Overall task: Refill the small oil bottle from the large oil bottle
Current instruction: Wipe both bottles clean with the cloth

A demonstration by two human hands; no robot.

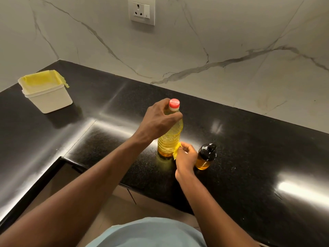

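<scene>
Spanning the view corner to corner: black polished bench [249, 157], L-shaped, with its front edge cutting diagonally under both forearms and an inner corner at lower left. Strong glare streaks on the surface. Open bench to the right of the bottles and behind them, up to the veined marble wall [195, 50]. More open surface lies to the left, between the bottles and the tub.

White square tub [49, 98] with a yellow liner [41, 80] folded over its rim sits far left near the wall corner, well apart from the bottles. Wall socket [142, 10] is at top centre.

Large oil bottle [169, 141] stands upright near the front edge at mid-bench, long axis vertical, red cap [174, 103] on and pointing up. It holds yellow oil, and its body is ribbed.

Left hand [158, 122] comes over from the left, its fingers curled round the bottle's shoulder just below the cap.

Right hand [186, 157] is low beside the bottle's right flank, fingers pinching a yellow scrap [177, 150] against the lower wall. Cannot tell whether the scrap is cloth or label.

Small oil bottle [204, 161] stands upright just right of the right hand, near the large one but apart from it. Black dispenser top [208, 150] is fitted, with amber oil in the lower part.
</scene>
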